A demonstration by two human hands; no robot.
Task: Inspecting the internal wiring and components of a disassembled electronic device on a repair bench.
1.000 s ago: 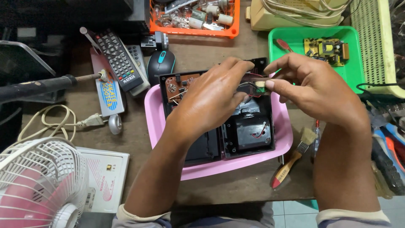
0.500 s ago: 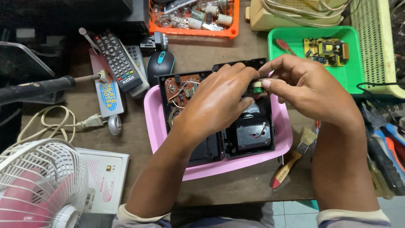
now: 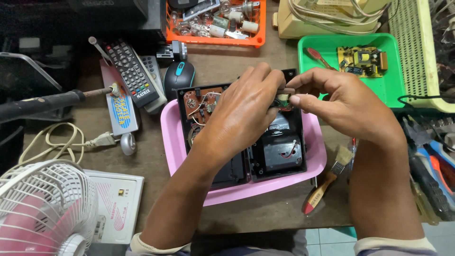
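An opened black electronic device [image 3: 277, 154] lies in a pink tray [image 3: 171, 142], its brown circuit board [image 3: 201, 105] showing at the upper left. Over the device's far edge, my left hand [image 3: 241, 114] and my right hand [image 3: 341, 102] meet and pinch a small part [image 3: 283, 98] between their fingertips. The part is small, pale and dark, and mostly hidden by the fingers. My left forearm covers the middle of the device.
Remote controls [image 3: 130, 73] and a black mouse [image 3: 179, 76] lie at the left, with a soldering iron [image 3: 42, 102] and a white fan [image 3: 42, 208]. An orange bin [image 3: 213, 21] of parts sits behind. A green tray [image 3: 332, 52] holds a yellow board [image 3: 362, 60]. A brush [image 3: 327, 182] lies at the right.
Both hands have stayed together over the device's far edge, and the fingers have shifted slightly on the small part. The device and tray have not moved.
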